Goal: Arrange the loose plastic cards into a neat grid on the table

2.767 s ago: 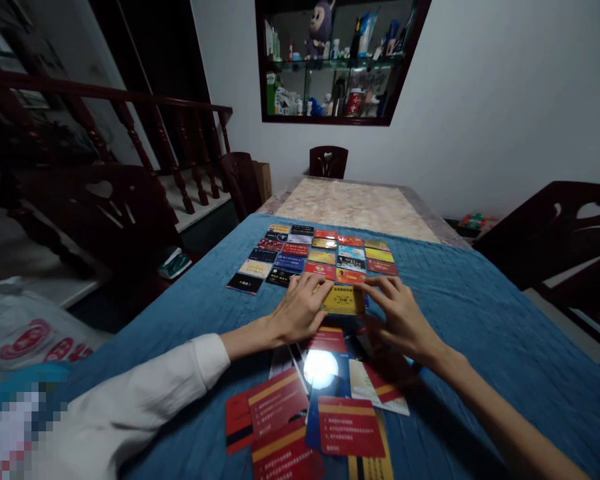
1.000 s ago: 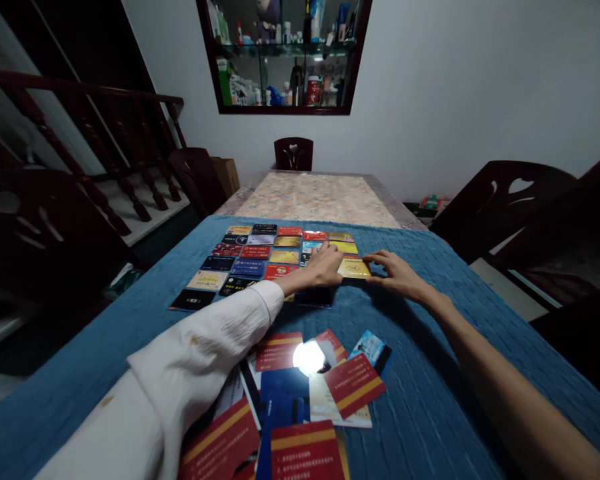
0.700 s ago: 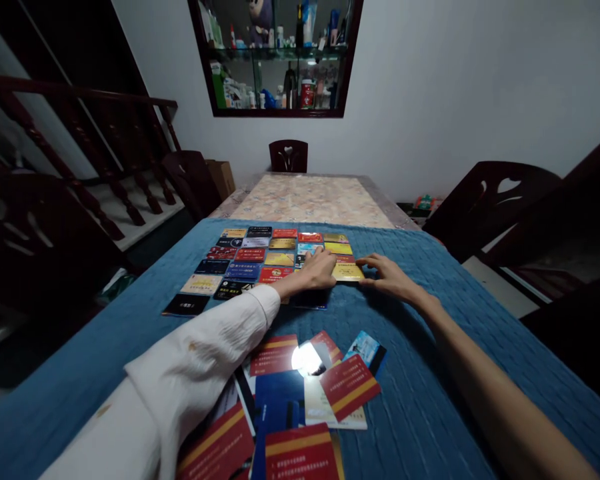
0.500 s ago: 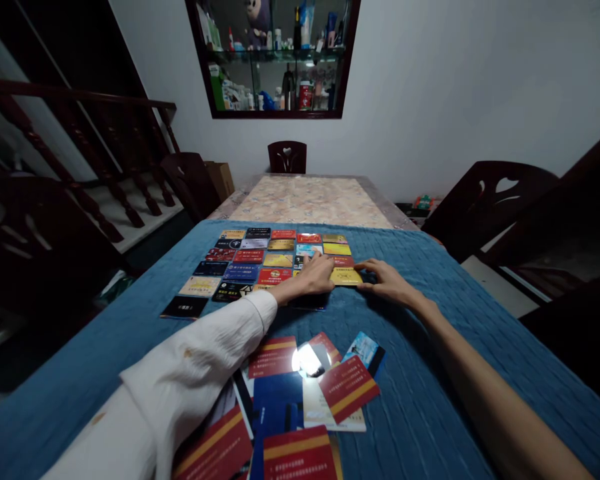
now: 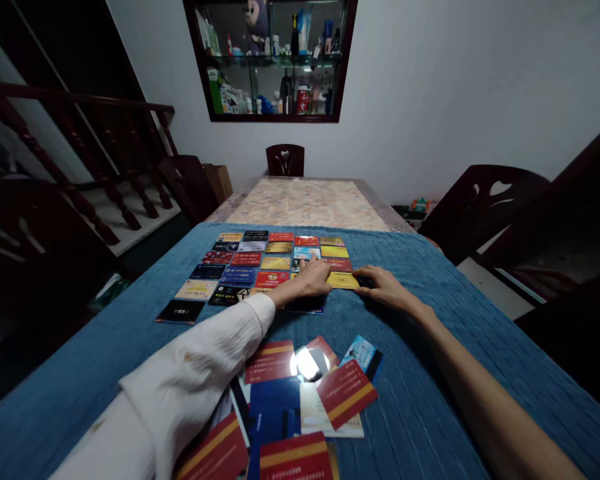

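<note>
Between both hands' slightly parted, curled fingers (image 5: 359,273) lies a yellow card (image 5: 343,281), edges touched.

The left hand (image 5: 311,277) reaches toward twelve o'clock, palm down with fingers slightly bent, its arm rising from seven o'clock in a pale sleeve. The right hand (image 5: 383,287) points toward eleven o'clock, fingers curved and spread from the thumb, its forearm bare.

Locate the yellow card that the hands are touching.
In the head view, the yellow card lies right of centre, between the left hand and right hand.
</note>
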The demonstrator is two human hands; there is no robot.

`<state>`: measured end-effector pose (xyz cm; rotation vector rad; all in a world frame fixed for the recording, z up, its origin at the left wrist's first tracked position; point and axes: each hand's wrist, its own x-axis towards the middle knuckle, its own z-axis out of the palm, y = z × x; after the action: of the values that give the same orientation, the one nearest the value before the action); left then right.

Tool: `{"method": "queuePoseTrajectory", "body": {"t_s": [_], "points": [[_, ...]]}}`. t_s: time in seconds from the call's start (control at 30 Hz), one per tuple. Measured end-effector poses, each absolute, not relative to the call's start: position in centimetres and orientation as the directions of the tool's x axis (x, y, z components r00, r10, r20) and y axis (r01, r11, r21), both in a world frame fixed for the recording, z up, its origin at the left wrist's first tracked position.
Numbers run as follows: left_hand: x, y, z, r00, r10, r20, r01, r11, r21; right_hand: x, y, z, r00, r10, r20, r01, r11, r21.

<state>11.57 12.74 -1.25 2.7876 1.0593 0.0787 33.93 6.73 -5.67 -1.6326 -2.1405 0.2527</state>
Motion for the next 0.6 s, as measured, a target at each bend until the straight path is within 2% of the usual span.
{"method": "queuePoseTrajectory", "body": {"t_s": [0.6], "points": [[11.36, 12.53, -1.45, 0.752, 0.659, 0.015, 0.650, -0.745, 0.151, 33.84, 6.87, -6.17, -0.234, 0.937, 0.258, 0.892, 0.313, -0.326]]}}
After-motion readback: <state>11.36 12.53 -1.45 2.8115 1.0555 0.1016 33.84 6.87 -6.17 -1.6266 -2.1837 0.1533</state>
